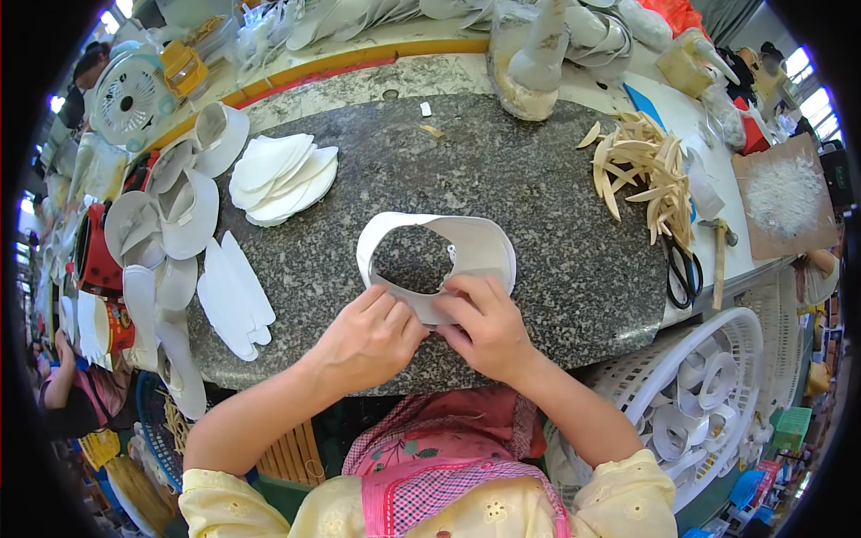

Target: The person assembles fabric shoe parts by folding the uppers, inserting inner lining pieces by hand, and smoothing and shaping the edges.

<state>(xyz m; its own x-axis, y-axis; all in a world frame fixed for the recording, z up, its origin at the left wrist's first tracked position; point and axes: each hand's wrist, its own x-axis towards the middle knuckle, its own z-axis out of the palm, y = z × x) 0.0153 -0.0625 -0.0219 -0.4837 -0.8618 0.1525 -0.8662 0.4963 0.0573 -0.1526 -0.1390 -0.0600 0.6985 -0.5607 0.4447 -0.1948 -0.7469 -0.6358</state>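
While both hands [430,332] pinch it, the white looped piece [439,255], perhaps stiff fabric, curves over speckled granite [538,206].

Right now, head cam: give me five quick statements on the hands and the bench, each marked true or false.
1. Both hands press on a white curved loop piece on the granite slab. True: the left hand and right hand both grip its near edge.
2. The black scissors lie left of the hands. False: they lie at the slab's right edge.
3. A stack of white oval pieces sits on the slab, up and left of the hands. True.
4. The pale tan strips are in the right hand. False: they lie piled on the right, untouched.
5. The white basket at lower right holds only tan strips. False: it holds white curled pieces.
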